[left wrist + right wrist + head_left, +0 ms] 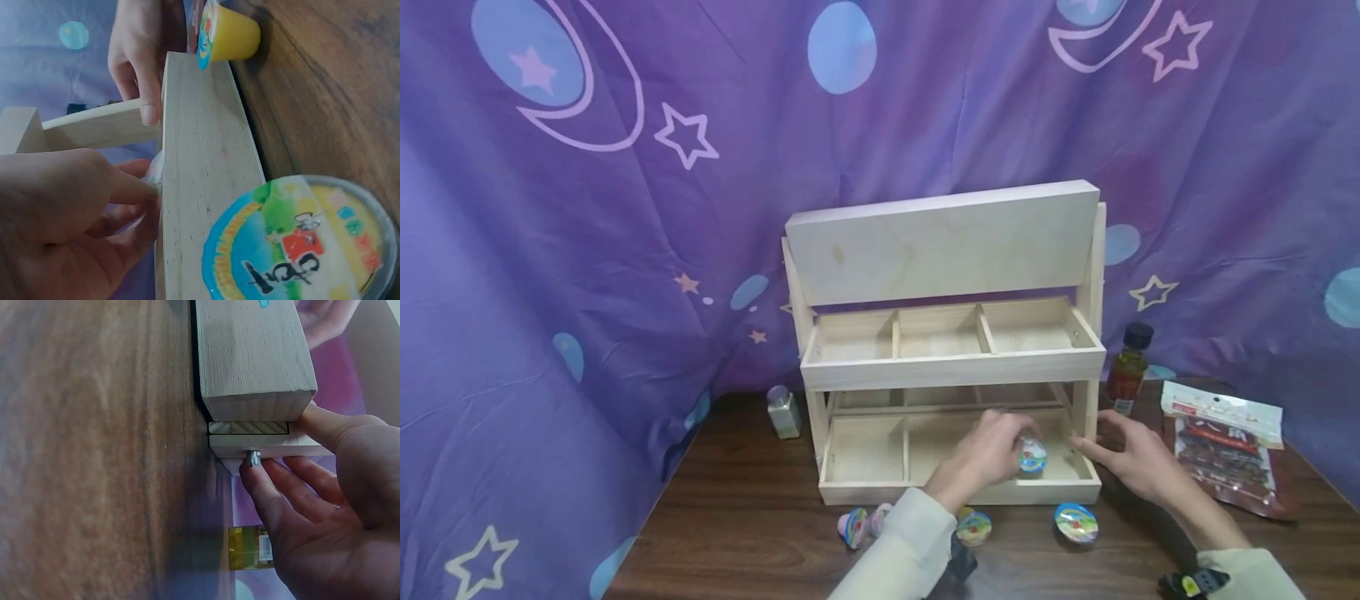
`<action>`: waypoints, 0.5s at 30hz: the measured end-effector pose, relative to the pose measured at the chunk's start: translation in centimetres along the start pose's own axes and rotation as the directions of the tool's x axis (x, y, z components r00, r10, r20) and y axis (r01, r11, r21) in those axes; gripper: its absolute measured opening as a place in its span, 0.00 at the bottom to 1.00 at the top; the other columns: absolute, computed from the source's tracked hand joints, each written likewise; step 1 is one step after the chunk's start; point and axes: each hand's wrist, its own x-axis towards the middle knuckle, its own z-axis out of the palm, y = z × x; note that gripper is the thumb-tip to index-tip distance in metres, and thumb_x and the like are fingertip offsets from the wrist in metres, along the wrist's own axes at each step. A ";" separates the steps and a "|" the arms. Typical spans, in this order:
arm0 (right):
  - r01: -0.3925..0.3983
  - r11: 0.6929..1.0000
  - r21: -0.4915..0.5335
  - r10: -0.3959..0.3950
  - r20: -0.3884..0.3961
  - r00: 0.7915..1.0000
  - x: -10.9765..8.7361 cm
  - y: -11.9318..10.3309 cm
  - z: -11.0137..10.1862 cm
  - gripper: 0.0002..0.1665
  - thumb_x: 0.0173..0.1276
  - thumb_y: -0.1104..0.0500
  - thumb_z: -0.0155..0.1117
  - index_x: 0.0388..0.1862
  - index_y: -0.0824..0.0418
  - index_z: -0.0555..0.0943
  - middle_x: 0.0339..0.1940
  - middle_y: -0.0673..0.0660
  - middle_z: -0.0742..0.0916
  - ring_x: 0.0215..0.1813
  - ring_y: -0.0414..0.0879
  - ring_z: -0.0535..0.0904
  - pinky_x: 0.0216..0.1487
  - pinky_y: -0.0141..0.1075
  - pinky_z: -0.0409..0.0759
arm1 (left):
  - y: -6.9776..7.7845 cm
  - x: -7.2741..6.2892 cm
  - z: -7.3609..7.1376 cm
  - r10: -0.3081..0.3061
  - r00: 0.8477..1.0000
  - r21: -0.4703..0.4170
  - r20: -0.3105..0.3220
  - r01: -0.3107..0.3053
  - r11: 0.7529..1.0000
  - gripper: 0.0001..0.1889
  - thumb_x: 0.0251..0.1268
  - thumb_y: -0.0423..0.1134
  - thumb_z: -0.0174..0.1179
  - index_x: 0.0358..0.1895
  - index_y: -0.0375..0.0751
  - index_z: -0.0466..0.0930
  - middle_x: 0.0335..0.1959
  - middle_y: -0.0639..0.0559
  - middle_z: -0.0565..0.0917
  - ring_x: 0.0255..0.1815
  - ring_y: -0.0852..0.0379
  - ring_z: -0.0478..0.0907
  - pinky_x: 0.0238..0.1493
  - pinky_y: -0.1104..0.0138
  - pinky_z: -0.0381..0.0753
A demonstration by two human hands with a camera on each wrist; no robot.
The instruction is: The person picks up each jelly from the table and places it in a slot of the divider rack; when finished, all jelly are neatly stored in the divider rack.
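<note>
L hand [985, 452] pinches small plastic cup w/ blue-edged printed lid [1032, 457]; R hand [1133, 458] grips end of two-tier pale wood rack [951, 371]

Clock centred on rack's lower tray [962, 495]. Nearest, on dark brown wood-grain table [722, 533]: yellow plastic cup w/ printed lid [1077, 523] at 4 o'clock; second printed-lid cup [974, 527] at 6, just beside cream L sleeve [904, 546]; two small pinkish cups [853, 528] at approx 8, one partly behind that sleeve.

Next, L hand reaches over tray front, thumb & fingertips closed round the pinched cup, at 3 o'clock in or just above tray's R compartment; can't tell if its base touches the floor. R hand, further out at 3, holds rack's side: thumb at tray's front corner, fingers outside, index tip at small metal bolt [253, 457].

Farther: brown-and-white plastic bag [1221, 454] at 3, well out; red-labelled bottle w/ black cap [1127, 371] at 2; clear shaker w/ pale contents [785, 418] at 9–10; three-compartment upper tray [955, 367] at 12, slanted wooden top board [943, 246] above it. Farthest: purple curtain w/ moons & stars [910, 125].
</note>
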 end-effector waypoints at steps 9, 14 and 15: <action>-0.039 0.999 0.019 0.038 0.022 0.999 0.1 -0.3 0.0 0.39 0.75 0.45 0.75 0.69 0.73 0.77 0.57 0.76 0.89 0.58 0.71 0.88 0.60 0.68 0.84 | 0.1 0.8 0.6 -0.082 0.996 0.192 0.021 0.077 0.978 0.21 0.56 0.25 0.74 0.50 0.54 0.91 0.40 0.61 0.92 0.33 0.68 0.81 0.32 0.80 0.78; -0.043 0.999 0.018 0.042 0.025 0.999 0.1 -0.2 0.0 0.39 0.75 0.45 0.74 0.69 0.73 0.76 0.57 0.77 0.89 0.58 0.72 0.88 0.60 0.68 0.84 | 0.8 0.9 0.6 -0.130 0.991 0.254 0.019 0.121 0.960 0.08 0.61 0.32 0.74 0.36 0.51 0.88 0.32 0.58 0.84 0.27 0.65 0.75 0.25 0.76 0.76; -0.041 0.999 0.017 0.041 0.023 0.999 0.0 -0.2 0.0 0.39 0.75 0.45 0.74 0.69 0.73 0.77 0.57 0.77 0.89 0.58 0.71 0.88 0.60 0.68 0.84 | 0.9 1.0 0.6 -0.136 0.990 0.258 0.023 0.126 0.958 0.06 0.64 0.35 0.74 0.33 0.50 0.87 0.31 0.57 0.83 0.26 0.65 0.75 0.24 0.76 0.76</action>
